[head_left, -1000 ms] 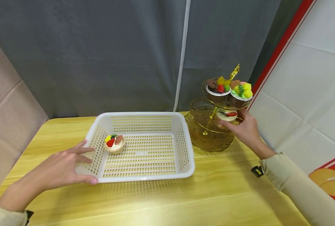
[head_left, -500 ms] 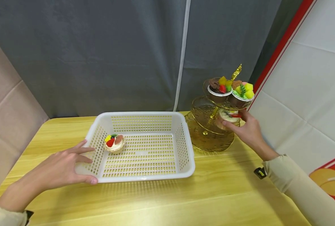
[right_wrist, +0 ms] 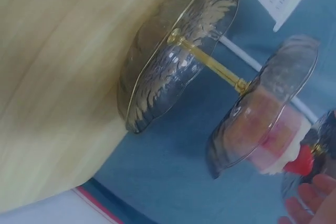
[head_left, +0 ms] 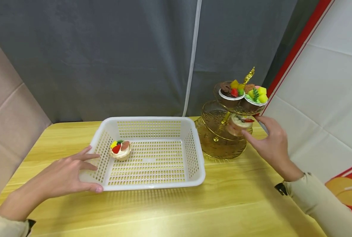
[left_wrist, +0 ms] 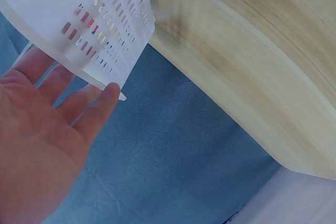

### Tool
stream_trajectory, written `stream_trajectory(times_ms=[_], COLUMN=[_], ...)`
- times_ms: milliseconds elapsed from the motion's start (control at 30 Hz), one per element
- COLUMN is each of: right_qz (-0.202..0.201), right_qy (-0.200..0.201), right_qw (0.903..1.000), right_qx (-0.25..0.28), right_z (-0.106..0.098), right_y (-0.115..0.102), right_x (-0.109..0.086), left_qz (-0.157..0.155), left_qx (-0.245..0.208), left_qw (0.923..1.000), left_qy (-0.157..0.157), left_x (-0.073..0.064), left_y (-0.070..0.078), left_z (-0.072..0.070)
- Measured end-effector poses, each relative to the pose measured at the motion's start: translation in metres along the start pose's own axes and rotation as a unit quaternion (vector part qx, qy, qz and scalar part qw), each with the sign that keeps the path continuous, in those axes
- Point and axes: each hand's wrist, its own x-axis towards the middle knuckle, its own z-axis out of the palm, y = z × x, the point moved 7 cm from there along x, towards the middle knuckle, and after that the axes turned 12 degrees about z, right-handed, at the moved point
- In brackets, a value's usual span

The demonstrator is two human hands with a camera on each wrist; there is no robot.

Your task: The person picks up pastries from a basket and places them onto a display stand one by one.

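My left hand (head_left: pixel 67 174) rests at the left end of a white perforated plastic basket (head_left: pixel 152 187), fingers fairly straight along its rim. A fruit-topped tart (head_left: pixel 121 152) sits inside near that end. On the middle tier of a gold-trimmed cake stand (head_left: pixel 220 148) is a cream-topped cupcake (head_left: pixel 237 127) with red fruit. My right hand (head_left: pixel 272 141) is beside it with fingers spread, the thumb tip close to the cup; whether it touches is unclear. In the right wrist view, the fingertips (right_wrist: pixel 310 198) appear near the cupcake's red topping (right_wrist: pixel 300 162).
A chocolate cupcake (head_left: pixel 230 93) and a green-topped cupcake (head_left: pixel 255 97) stand on the stand's top tier. Behind the wooden table (head_left: pixel 176 214) hangs a grey curtain (head_left: pixel 119 59). A white panel (head_left: pixel 327 89) rises close to the right arm.
My right hand has let go of the cupcake on the middle tier and drawn back to the right, its fingers spreading. The left hand and the basket have stayed put.
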Motion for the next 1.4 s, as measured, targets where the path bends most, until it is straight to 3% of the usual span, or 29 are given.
stream_trajectory(times_ms=[133, 267, 400, 533, 733, 900, 1067, 1400], right_qz=[-0.074, -0.119, -0.137, -0.134, -0.112, -0.104, -0.088, -0.078], right_qy=[0.017, 0.005, -0.038, -0.116, -0.266, -0.352, -0.406, -0.468], right_qw=[0.997, 0.9919, 0.9873, 0.9789, 0.9488, 0.9178, 0.8932, 0.8634], right_qx=[0.018, 0.044, 0.07, 0.102, 0.128, 0.151, 0.171, 0.17], right_z=[0.002, 0.009, 0.021, 0.04, 0.074, 0.097, 0.115, 0.151], right_y=[-0.02, -0.043, -0.066, -0.088, -0.122, -0.146, -0.161, -0.185], right_x=[-0.008, -0.013, -0.015, -0.015, -0.014, -0.009, -0.007, -0.003], left_qz=[0.001, -0.001, -0.003, -0.004, -0.006, -0.006, -0.006, -0.004], left_qx=[0.0, -0.002, -0.003, -0.002, -0.003, -0.004, -0.002, -0.001], left_qw=[1.0, 1.0, 1.0, 1.0, 1.0, 1.0, 1.0, 1.0], left_qy=[0.002, 0.001, -0.001, -0.001, 0.003, 0.0, -0.001, 0.0], left_x=[0.0, 0.0, 0.0, -0.001, -0.002, -0.001, 0.0, 0.0], left_y=[0.0, 0.0, 0.0, 0.0, 0.0, 0.0, 0.0, 0.0], left_z=[-0.001, -0.001, 0.0, 0.0, -0.001, 0.0, 0.0, -0.001])
